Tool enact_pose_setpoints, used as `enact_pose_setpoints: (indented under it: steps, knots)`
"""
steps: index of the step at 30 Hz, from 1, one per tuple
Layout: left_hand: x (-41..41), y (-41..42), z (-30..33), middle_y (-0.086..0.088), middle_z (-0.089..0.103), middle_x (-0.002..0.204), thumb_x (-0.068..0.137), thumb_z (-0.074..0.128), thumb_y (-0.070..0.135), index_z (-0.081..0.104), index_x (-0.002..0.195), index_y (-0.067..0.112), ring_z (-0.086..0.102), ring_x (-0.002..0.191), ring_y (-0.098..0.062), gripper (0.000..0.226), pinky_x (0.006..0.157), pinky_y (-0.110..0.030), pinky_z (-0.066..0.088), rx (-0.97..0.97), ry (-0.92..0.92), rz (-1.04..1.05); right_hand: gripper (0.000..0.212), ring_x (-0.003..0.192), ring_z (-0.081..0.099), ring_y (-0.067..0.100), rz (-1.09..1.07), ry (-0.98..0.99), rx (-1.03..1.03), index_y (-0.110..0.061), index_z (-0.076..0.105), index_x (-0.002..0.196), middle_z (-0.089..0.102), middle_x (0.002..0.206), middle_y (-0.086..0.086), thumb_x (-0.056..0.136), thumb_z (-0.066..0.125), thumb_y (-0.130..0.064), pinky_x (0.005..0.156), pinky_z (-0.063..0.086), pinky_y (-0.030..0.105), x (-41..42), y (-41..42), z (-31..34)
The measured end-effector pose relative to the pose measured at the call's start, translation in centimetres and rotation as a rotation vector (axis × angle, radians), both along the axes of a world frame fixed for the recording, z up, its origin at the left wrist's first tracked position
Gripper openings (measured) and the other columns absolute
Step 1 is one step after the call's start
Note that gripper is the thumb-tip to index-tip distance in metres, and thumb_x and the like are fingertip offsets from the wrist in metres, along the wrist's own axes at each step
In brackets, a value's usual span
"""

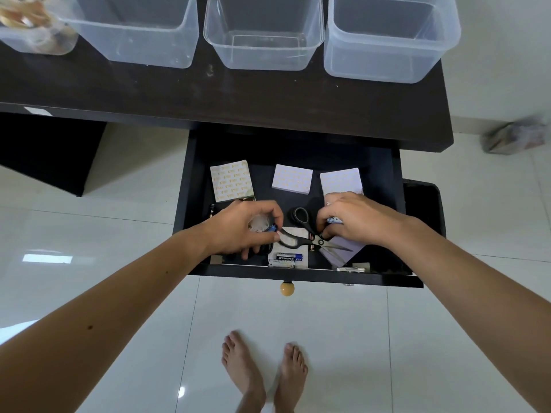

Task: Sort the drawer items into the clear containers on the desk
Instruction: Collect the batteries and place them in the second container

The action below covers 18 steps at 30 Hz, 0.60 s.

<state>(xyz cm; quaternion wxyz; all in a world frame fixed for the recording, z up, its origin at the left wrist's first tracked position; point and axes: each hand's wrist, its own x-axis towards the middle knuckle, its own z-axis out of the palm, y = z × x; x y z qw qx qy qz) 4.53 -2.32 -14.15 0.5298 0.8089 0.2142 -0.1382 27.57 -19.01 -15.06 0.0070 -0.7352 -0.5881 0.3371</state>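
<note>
Bright, even daylight fills the room. The glossy white floor tiles [298,323] carry soft window reflections, a sharp bright patch at the left [47,259] and a small glint near the feet. The black desk top [268,96] and the drawer interior [283,156] read very dark, with little shadow detail. Wide-angle distortion bows the desk edge and stretches both forearms toward the corners. The centre is sharp; the container at the upper left [32,28] and the bundle on the floor at the right [515,137] are smeared by blur.
</note>
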Motion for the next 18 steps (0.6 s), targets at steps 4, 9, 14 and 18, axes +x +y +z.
enact_pose_setpoints:
  steps: [4, 9, 14, 18]
  knots:
    - [0.3, -0.2, 0.0, -0.002, 0.072, 0.071, 0.096, 0.076, 0.018, 0.064, 0.100, 0.028, 0.063, 0.045, -0.009, 0.016, 0.050, -0.028, 0.054, 0.003, 0.049, -0.036, 0.006, 0.100, 0.058, 0.008, -0.083, 0.081, 0.071, -0.037, 0.071, 0.094, 0.060, 0.103, -0.015, 0.096, 0.076, -0.034, 0.091, 0.055, 0.040, 0.1, -0.5, 0.9]
    - [0.8, -0.4, -0.5, 0.011, 0.069, 0.086, 0.091, 0.081, 0.025, 0.066, 0.093, 0.031, 0.068, 0.064, -0.002, 0.017, 0.066, -0.022, 0.052, 0.100, 0.052, -0.182, 0.011, 0.096, 0.067, 0.007, -0.244, 0.242, 0.116, -0.039, 0.072, 0.098, 0.071, 0.100, -0.016, 0.093, 0.080, -0.034, 0.085, 0.058, 0.037, -0.7, -0.6, 2.5]
    - [1.1, -0.6, -1.8, 0.023, 0.069, 0.110, 0.083, 0.084, 0.048, 0.074, 0.101, 0.042, 0.055, 0.115, -0.002, 0.021, 0.103, -0.040, 0.048, 0.215, 0.111, -0.300, 0.021, 0.080, 0.070, -0.007, -0.283, 0.324, 0.090, -0.039, 0.079, 0.113, 0.072, 0.098, -0.022, 0.094, 0.081, -0.031, 0.072, 0.049, 0.011, -1.7, -0.8, 2.6]
    - [1.4, -0.5, -2.0, 0.027, 0.059, 0.102, 0.083, 0.084, 0.051, 0.078, 0.109, 0.044, 0.047, 0.116, -0.007, 0.027, 0.100, -0.040, 0.047, 0.275, 0.125, -0.341, 0.016, 0.067, 0.077, 0.007, -0.364, 0.406, 0.072, -0.030, 0.080, 0.099, 0.079, 0.088, -0.008, 0.089, 0.086, -0.019, 0.066, 0.054, 0.011, -2.0, -1.2, 2.4]
